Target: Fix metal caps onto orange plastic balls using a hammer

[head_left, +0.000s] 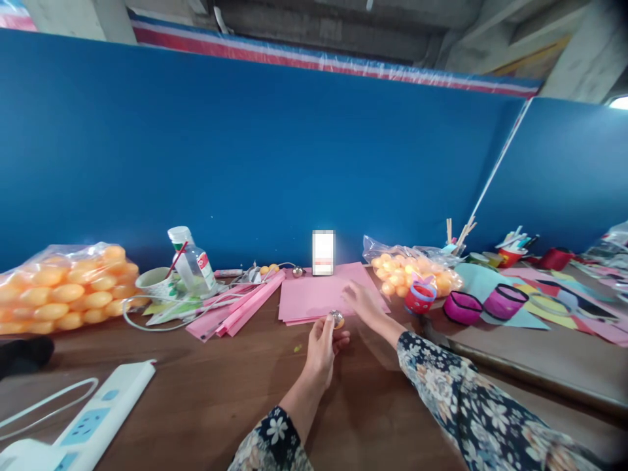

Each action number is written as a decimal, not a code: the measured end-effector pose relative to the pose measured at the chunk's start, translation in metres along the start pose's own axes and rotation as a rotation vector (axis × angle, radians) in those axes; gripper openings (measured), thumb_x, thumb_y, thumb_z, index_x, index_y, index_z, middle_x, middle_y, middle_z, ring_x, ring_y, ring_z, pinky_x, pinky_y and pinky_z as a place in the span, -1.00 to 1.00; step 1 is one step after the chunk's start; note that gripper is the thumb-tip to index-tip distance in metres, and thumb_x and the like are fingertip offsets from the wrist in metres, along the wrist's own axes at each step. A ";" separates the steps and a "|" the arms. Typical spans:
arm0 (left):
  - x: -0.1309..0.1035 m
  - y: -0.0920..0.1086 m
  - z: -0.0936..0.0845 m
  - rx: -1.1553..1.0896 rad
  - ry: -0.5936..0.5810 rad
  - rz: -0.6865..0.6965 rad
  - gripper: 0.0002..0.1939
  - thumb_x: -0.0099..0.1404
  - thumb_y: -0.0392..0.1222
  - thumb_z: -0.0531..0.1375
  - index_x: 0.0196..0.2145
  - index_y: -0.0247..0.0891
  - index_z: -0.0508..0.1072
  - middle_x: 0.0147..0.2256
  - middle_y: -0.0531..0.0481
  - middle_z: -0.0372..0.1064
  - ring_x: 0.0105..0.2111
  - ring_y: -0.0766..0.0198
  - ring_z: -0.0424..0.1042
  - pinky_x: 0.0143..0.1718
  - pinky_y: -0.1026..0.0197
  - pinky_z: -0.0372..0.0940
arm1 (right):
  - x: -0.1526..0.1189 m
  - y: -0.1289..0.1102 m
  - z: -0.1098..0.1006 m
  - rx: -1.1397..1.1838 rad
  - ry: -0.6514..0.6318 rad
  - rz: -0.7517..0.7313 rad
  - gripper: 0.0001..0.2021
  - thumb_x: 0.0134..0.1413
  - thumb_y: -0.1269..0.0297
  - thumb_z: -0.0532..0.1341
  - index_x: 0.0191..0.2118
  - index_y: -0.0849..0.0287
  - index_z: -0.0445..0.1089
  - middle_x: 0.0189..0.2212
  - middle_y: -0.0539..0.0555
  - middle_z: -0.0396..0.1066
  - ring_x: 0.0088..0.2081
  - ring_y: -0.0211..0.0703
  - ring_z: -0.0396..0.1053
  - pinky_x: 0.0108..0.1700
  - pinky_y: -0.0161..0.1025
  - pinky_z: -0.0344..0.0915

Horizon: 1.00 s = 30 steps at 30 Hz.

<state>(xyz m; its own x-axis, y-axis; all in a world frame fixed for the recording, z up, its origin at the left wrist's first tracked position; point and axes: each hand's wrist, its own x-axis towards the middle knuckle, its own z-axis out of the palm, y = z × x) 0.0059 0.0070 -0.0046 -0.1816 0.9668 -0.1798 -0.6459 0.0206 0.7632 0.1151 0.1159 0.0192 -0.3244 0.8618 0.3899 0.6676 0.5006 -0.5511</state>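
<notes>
Between the thumb and fingers of my left hand (324, 347) is a small ball (337, 318), shiny silver on top with some orange below. My right hand (359, 299) hovers over the right part of the pink paper sheets (307, 297), its fingers apart and holding nothing. Behind the sheets a lit phone (323, 252) stands upright. Another small shiny ball (297, 271) lies near the back edge of the paper, left of the phone.
Bags of orange balls stand at the left (66, 288) and right (405, 268). Folded pink strips (252, 304), a bottle (196, 268) and a cup (154, 280) are left of centre. A power strip (98, 418) lies front left; purple bands (462, 308) are at right.
</notes>
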 end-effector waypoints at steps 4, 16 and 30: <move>0.000 0.001 0.000 -0.002 0.002 0.004 -0.69 0.08 -0.04 0.21 -0.32 -0.33 0.34 -0.37 -0.05 0.37 -0.52 0.37 0.39 -0.44 0.27 0.34 | -0.025 -0.003 -0.008 0.178 0.015 0.033 -0.74 0.07 0.16 0.06 -0.45 0.21 0.35 -0.54 0.01 0.41 -0.46 -0.21 0.34 -0.41 -0.34 0.22; 0.000 0.001 -0.001 -0.019 0.005 -0.004 -0.63 0.03 -0.08 0.26 -0.21 -0.27 0.36 -0.39 -0.04 0.42 -0.49 0.35 0.42 -0.39 0.25 0.35 | -0.069 -0.003 -0.001 0.720 0.003 0.146 -0.80 -0.01 0.16 0.15 -0.32 0.17 0.40 -0.44 0.02 0.41 -0.43 -0.21 0.34 -0.41 -0.31 0.28; -0.003 0.006 0.001 -0.083 -0.052 -0.020 -0.71 0.04 -0.19 0.26 -0.25 -0.28 0.36 -0.29 -0.09 0.45 -0.29 0.21 0.45 -0.16 0.11 0.30 | -0.074 -0.011 -0.001 0.956 -0.031 0.302 -0.78 -0.13 0.11 0.27 -0.44 0.14 0.32 -0.60 -0.07 0.30 -0.57 -0.30 0.22 -0.52 -0.35 0.17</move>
<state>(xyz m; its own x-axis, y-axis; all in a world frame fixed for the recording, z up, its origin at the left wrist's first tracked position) 0.0029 0.0045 0.0013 -0.1307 0.9783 -0.1605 -0.7086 0.0210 0.7053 0.1326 0.0460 -0.0025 -0.2569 0.9585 0.1233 -0.0898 0.1034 -0.9906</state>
